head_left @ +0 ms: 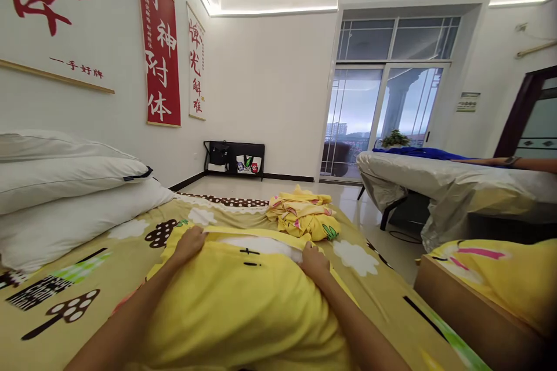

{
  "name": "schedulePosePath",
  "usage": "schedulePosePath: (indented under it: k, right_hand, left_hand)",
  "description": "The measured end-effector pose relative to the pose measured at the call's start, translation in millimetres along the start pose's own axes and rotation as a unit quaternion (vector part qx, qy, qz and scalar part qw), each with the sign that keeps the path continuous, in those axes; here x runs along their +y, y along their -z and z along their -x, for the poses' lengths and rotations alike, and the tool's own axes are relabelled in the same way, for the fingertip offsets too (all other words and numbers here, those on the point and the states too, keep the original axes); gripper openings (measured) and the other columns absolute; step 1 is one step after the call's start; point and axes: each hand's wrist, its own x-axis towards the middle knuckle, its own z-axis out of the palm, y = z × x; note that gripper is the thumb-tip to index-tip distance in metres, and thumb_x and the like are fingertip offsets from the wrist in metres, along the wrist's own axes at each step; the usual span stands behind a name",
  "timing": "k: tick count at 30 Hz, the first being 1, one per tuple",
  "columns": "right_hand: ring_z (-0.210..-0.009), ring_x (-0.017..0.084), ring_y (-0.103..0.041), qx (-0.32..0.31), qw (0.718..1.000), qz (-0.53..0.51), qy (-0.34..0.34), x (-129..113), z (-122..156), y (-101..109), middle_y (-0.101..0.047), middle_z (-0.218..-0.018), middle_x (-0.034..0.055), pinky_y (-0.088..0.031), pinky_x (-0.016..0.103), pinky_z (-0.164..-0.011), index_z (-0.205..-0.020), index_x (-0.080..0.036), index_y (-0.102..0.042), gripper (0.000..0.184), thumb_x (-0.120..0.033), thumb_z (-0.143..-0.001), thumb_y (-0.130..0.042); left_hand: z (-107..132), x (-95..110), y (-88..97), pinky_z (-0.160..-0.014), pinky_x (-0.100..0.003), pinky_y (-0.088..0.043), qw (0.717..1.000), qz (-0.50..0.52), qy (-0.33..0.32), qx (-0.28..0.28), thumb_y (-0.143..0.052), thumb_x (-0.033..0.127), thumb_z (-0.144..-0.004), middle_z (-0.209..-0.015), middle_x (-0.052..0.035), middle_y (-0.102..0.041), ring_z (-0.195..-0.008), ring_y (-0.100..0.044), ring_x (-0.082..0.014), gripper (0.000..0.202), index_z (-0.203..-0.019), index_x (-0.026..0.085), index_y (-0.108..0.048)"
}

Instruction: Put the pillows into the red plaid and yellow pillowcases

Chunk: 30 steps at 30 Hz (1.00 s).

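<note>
A yellow pillowcase [243, 307] lies in front of me on the bed, filled out by a white pillow [265, 244] that shows through its open far end. My left hand [190, 244] is closed on the left corner of the opening's edge. At the right corner, my right hand [315, 259] has its fingers curled around the same edge. The yellow flap of the opening stretches between both hands. Just beyond my right hand sits a crumpled heap of yellow pillowcases [304, 214].
White pillows [65, 185] are stacked on the bed's left side. A cardboard box [461, 301] holding yellow fabric [509, 272] stands at the right. Past it is a plastic-covered table [435, 179] with blue cloth [418, 153] and another person's arm [531, 163]. A low black rack [235, 159] stands by the wall.
</note>
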Motion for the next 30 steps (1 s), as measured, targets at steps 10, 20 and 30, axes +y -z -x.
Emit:
schedulePosePath:
  k: [10, 20, 30]
  right_hand:
    - [-0.1, 0.027, -0.064, 0.102, 0.995, 0.023, 0.003, 37, 37, 44, -0.065, -0.109, 0.0145, -0.048, 0.037, -0.076, -0.103, -0.017, -0.061, 0.034, -0.037, -0.093, -0.036]
    - [-0.089, 0.029, -0.066, 0.224, 0.972, 0.075, -0.002, 38, 48, 145, -0.069, -0.093, 0.0178, -0.046, 0.035, -0.071, -0.098, -0.013, -0.067, 0.03, -0.023, -0.09, -0.039]
    - [-0.089, 0.027, -0.065, 0.249, 0.963, 0.1, 0.011, 42, 44, 221, -0.068, -0.097, 0.0194, -0.044, 0.031, -0.071, -0.099, -0.011, -0.068, 0.029, -0.018, -0.082, -0.046]
  left_hand:
    - [51, 60, 75.6, -0.05, -0.024, -0.026, 0.956, 0.237, -0.073, 0.156, -0.031, 0.046, -0.075, -0.053, 0.0032, -0.027, -0.053, -0.033, -0.0121, 0.032, -0.055, 0.022, -0.027]
    - [95, 59, 88.9, -0.051, -0.022, -0.029, 0.89, 0.316, -0.138, 0.297, -0.043, 0.047, -0.073, -0.052, 0.003, -0.034, -0.054, -0.034, -0.0113, 0.036, -0.051, 0.02, -0.037]
    - [64, 29, 33.4, -0.052, -0.023, -0.031, 0.924, 0.249, -0.147, 0.25, -0.04, 0.045, -0.072, -0.049, 0.0023, -0.041, -0.053, -0.039, -0.0127, 0.033, -0.05, 0.02, -0.04]
